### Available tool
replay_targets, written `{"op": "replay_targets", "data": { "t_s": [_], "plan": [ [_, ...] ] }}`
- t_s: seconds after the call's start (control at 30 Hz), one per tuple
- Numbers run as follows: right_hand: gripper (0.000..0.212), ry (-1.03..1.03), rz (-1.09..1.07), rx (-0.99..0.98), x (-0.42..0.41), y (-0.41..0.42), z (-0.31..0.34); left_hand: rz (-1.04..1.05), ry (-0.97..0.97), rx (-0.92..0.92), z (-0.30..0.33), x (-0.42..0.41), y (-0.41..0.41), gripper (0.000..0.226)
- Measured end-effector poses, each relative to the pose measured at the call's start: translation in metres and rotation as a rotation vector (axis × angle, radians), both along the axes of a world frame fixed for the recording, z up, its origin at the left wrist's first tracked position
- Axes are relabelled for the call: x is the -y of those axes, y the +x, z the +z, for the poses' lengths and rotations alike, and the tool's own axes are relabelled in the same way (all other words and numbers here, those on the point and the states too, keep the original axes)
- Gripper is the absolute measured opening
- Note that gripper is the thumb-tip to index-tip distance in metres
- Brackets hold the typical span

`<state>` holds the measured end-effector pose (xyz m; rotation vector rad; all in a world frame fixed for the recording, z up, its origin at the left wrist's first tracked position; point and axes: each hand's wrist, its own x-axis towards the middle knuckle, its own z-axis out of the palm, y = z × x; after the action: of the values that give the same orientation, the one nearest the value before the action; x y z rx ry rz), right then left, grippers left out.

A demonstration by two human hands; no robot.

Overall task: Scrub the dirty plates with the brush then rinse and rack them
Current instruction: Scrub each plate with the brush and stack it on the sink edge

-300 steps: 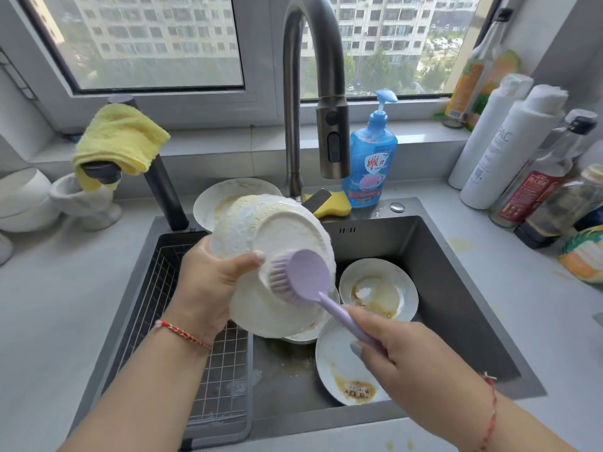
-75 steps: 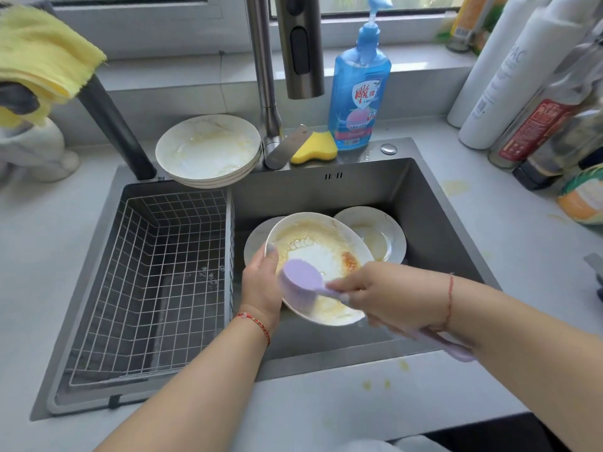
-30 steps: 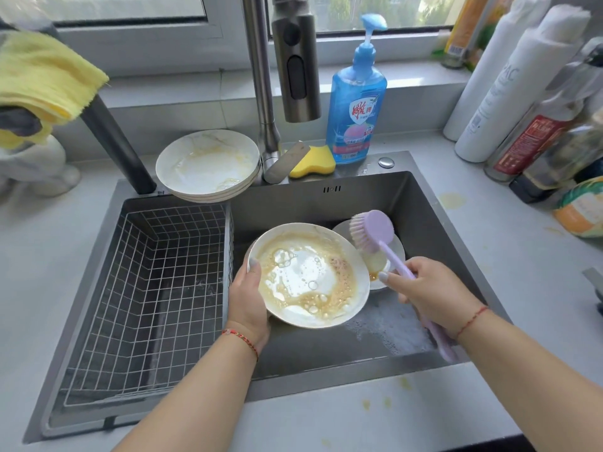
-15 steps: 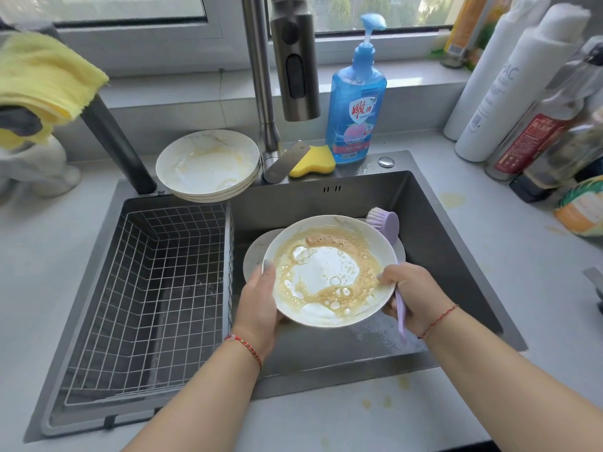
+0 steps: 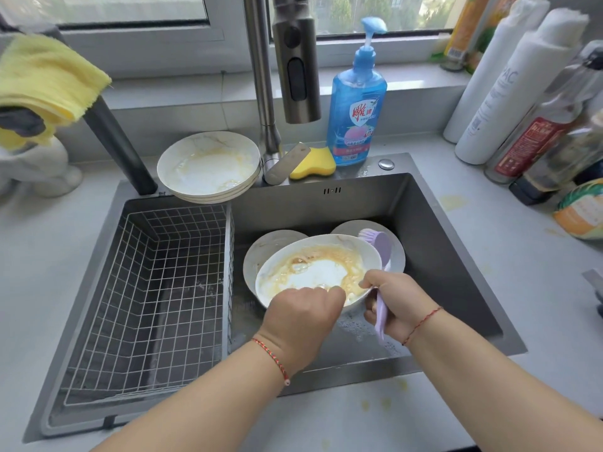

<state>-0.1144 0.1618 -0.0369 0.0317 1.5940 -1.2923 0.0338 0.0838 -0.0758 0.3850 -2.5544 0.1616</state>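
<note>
1. The left hand (image 5: 303, 316) grips the near rim of the plate (image 5: 318, 269), fingers curled over the edge; the right hand (image 5: 391, 303) is wrapped round the brush (image 5: 380, 278) handle and also pinches the plate's right rim with thumb and forefinger.
2. The plate is held over the right side of the sink (image 5: 440, 230), tilted slightly toward the person, above two more dirty plates (image 5: 270, 247) lying on the sink floor. Brown, foamy residue rings its face; the centre looks mostly white.
3. The brush head stands up behind the plate's far right rim, bristles off the face, so no scrubbing is happening; this looks like a regrip or a turn of the plate.
4. To do the step well, I judge the left hand should take the whole weight first, thumb on the face and fingers beneath, so that the right hand can let go of the rim.
5. Then work the bristles in circles from the clean centre out to the brown ring, turning the plate so every part of the rim is reached.
6. Keep the plate low over the sink: it looks soapy and slippery, and a drop would hit the plates underneath.
7. Flip it and scrub the underside before rinsing.
8. The tap (image 5: 295, 60) hangs above and behind the plate, and no water shows running; the wire rack (image 5: 146, 288) on the left has nothing in it. A scrubbed-looking stack (image 5: 208, 168) waits on the sink's back edge.
</note>
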Motion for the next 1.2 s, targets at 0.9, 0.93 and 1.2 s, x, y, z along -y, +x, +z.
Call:
{"op": "replay_targets", "data": {
  "t_s": [0.9, 0.93, 1.2],
  "plan": [
    [0.042, 0.022, 0.710, -0.970, -0.022, -0.004, 0.061, 0.487, 1.047, -0.176, 0.038, 0.036, 0.005, 0.035],
    [0.044, -0.013, 0.768, -0.981, -0.024, 0.005, 0.067, 0.497, 1.072, -0.184, 0.037, 0.037, 0.004, 0.034],
    [0.046, 0.065, 0.790, -1.047, -0.018, 0.001, 0.074, 0.457, 1.113, -0.187, 0.044, 0.033, 0.008, 0.034]
  ]
}}
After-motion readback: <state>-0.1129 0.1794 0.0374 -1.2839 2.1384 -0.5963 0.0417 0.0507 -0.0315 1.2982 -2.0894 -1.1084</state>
